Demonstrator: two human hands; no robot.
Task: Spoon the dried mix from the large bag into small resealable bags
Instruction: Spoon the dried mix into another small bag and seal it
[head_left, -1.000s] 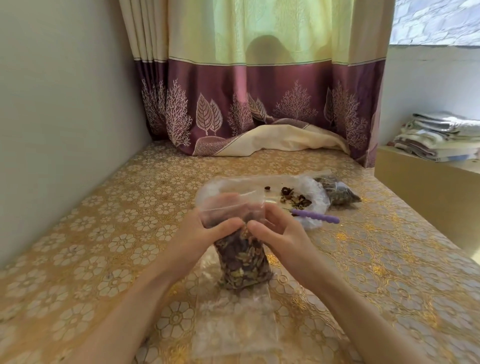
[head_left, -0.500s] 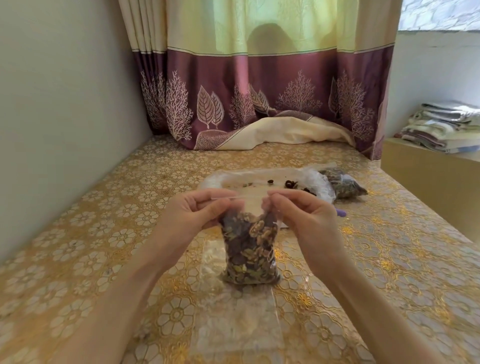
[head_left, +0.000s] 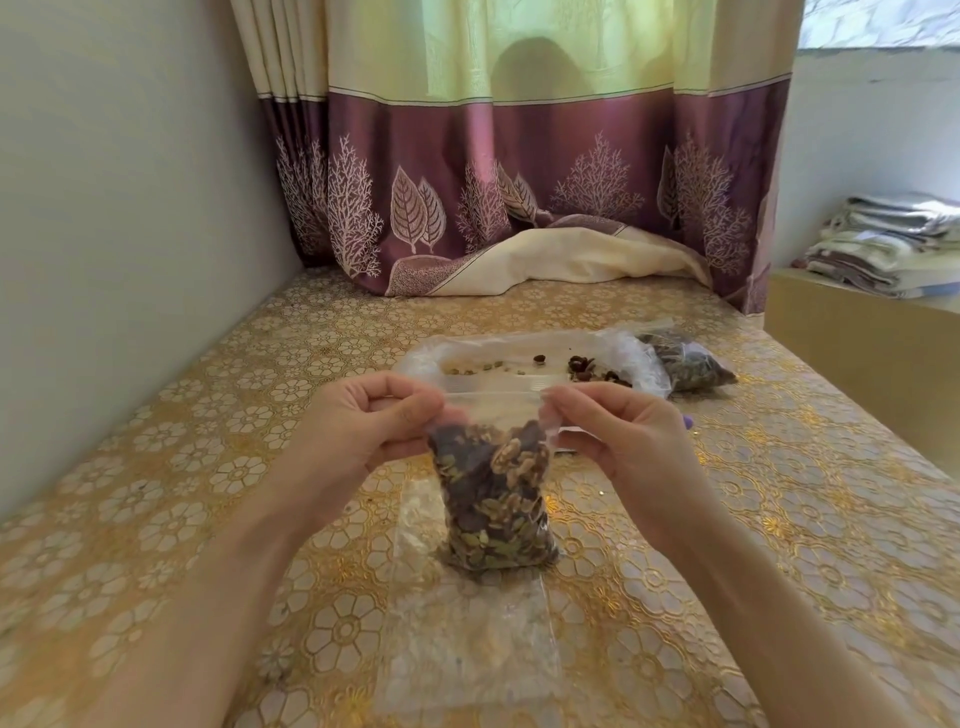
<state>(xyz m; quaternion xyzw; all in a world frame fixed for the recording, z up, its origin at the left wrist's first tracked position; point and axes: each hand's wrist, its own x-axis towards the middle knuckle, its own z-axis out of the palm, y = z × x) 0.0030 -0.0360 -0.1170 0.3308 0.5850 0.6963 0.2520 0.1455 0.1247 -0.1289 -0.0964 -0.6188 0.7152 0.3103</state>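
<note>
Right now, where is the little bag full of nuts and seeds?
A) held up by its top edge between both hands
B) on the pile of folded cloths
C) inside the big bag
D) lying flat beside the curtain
A: the left hand and the right hand each pinch a top corner of the small filled bag, which hangs upright with its bottom near the gold tablecloth.

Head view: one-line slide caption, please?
Both hands, left hand and right hand, pinch the filled small bag at its zip top.
</note>
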